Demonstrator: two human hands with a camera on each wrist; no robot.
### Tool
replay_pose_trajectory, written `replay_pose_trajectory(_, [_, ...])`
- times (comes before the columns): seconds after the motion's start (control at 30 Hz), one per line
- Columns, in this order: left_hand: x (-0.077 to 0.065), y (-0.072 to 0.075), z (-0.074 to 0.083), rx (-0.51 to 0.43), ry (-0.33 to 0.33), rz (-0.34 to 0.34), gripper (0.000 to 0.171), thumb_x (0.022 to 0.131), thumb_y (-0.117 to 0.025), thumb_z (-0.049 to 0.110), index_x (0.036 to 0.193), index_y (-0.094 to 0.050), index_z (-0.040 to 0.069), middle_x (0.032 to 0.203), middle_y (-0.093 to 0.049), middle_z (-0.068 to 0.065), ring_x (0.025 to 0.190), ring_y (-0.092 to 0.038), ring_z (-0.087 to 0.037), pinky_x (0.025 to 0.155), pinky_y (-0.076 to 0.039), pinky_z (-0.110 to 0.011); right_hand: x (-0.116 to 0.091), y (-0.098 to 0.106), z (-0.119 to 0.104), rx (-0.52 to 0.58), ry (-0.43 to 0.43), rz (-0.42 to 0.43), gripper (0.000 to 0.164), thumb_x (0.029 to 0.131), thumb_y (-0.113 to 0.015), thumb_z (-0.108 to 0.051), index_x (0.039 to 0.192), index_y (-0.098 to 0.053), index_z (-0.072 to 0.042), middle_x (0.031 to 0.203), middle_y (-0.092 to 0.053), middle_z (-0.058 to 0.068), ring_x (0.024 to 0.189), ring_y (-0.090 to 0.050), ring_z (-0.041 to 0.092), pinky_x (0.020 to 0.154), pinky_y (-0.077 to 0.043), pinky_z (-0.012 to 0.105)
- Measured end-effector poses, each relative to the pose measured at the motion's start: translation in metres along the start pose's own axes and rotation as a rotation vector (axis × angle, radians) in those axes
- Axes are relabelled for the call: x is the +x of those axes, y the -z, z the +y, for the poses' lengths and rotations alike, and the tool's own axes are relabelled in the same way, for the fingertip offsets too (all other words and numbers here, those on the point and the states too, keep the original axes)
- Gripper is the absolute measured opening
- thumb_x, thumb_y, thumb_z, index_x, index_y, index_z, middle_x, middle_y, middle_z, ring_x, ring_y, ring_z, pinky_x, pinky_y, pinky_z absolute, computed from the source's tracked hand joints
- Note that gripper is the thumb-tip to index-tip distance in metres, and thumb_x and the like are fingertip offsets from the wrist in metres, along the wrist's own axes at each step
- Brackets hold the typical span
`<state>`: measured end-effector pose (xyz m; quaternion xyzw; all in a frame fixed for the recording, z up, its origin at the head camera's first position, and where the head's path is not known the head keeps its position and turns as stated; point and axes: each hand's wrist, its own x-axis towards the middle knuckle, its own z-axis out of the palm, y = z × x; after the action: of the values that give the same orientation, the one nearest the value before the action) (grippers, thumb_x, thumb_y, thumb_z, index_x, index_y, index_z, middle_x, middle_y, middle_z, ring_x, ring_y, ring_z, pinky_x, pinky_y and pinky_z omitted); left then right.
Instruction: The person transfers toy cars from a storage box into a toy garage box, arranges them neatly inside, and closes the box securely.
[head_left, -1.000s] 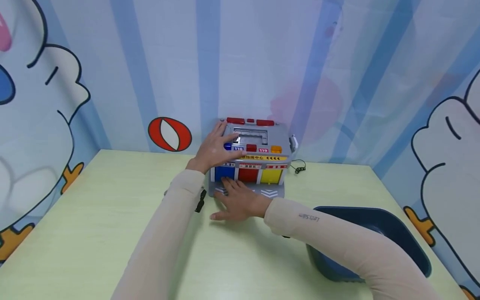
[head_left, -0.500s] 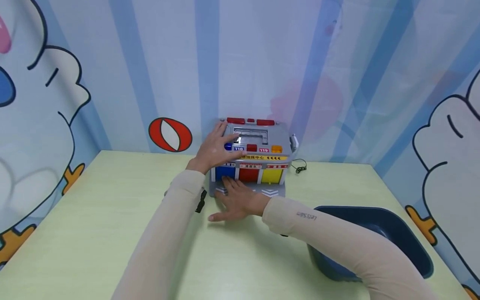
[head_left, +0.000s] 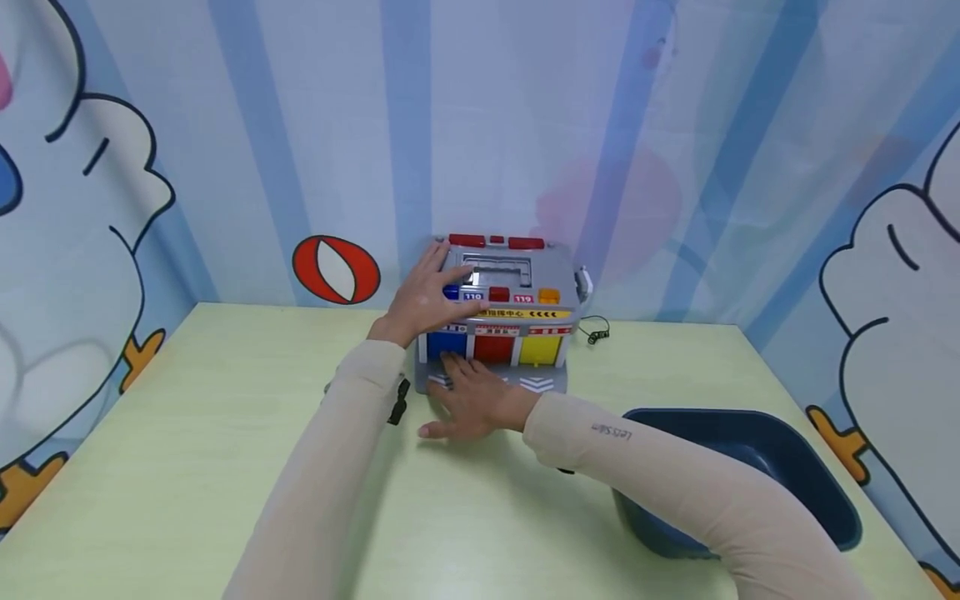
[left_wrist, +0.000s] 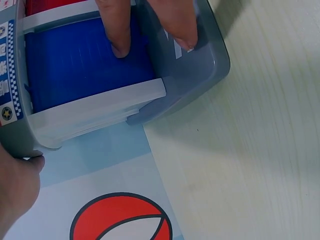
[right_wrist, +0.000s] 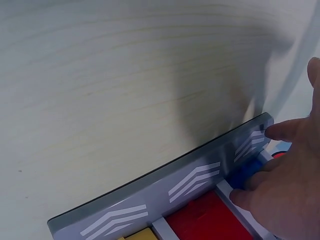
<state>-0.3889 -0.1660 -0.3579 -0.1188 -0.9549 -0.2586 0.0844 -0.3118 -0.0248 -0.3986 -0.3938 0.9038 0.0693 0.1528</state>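
A grey toy garage (head_left: 551, 260) with blue, red and yellow doors stands at the back of the table in the head view. My left hand (head_left: 423, 300) rests on the left side of its roof, fingers spread and thumb toward the front. Lower down, my right hand (head_left: 476, 402) reaches across to the blue door (left_wrist: 75, 65). In the left wrist view one fingertip touches that door, while another finger is over the grey ramp. The red door (right_wrist: 207, 220) and yellow door (head_left: 540, 351) are down too. Neither hand grips anything.
A dark blue plastic bin (head_left: 813, 467) sits at the right of the table, partly behind my right sleeve. A white handle (head_left: 585, 284) sticks out from the garage's right side, with a coiled black cord (head_left: 597, 335) near it. A printed curtain (head_left: 480, 125) hangs behind.
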Motion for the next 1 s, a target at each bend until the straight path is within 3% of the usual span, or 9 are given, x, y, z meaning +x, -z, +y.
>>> replay_pose_trajectory(0.2, [0.000, -0.001, -0.001, -0.009, -0.013, 0.003, 0.080, 0.083, -0.066, 0.064, 0.151, -0.046, 0.027, 0.171, -0.008, -0.003, 0.158, 0.000, -0.025, 0.123, -0.019, -0.058, -0.002, -0.001, 0.004, 0.043, 0.005, 0.039, 0.070, 0.099, -0.040, -0.063, 0.158, -0.032, -0.026, 0.170, -0.008, 0.013, 0.157, -0.007, 0.031, 0.127, -0.010, 0.049])
replay_pose_trajectory(0.4, [0.003, -0.001, -0.002, -0.012, -0.035, -0.003, 0.080, 0.083, -0.066, 0.064, 0.151, -0.046, 0.027, 0.171, -0.008, -0.003, 0.158, 0.001, -0.025, 0.124, -0.018, -0.058, -0.013, 0.002, 0.017, 0.071, -0.007, 0.043, 0.067, 0.101, -0.038, -0.061, 0.159, -0.027, -0.030, 0.170, -0.010, 0.007, 0.158, -0.008, 0.027, 0.126, -0.012, 0.054])
replay_pose_trajectory(0.7, [-0.001, 0.006, -0.011, 0.092, -0.030, -0.043, 0.081, 0.085, -0.062, 0.066, 0.153, -0.043, 0.026, 0.170, -0.008, -0.008, 0.158, -0.001, -0.030, 0.122, -0.020, -0.061, -0.039, 0.012, 0.017, 0.134, 0.015, 0.092, 0.067, 0.102, -0.036, -0.059, 0.160, -0.025, -0.026, 0.170, -0.012, 0.006, 0.157, -0.007, 0.030, 0.124, -0.012, 0.060])
replay_pose_trajectory(1.0, [-0.011, 0.014, -0.019, 0.195, 0.005, -0.053, 0.082, 0.089, -0.054, 0.068, 0.156, -0.036, 0.026, 0.170, -0.009, -0.011, 0.157, -0.002, -0.032, 0.122, -0.007, -0.065, -0.064, 0.031, 0.027, 0.186, 0.063, 0.230, 0.067, 0.103, -0.043, -0.051, 0.159, -0.027, -0.019, 0.167, -0.021, 0.011, 0.156, -0.013, 0.032, 0.125, -0.019, 0.054])
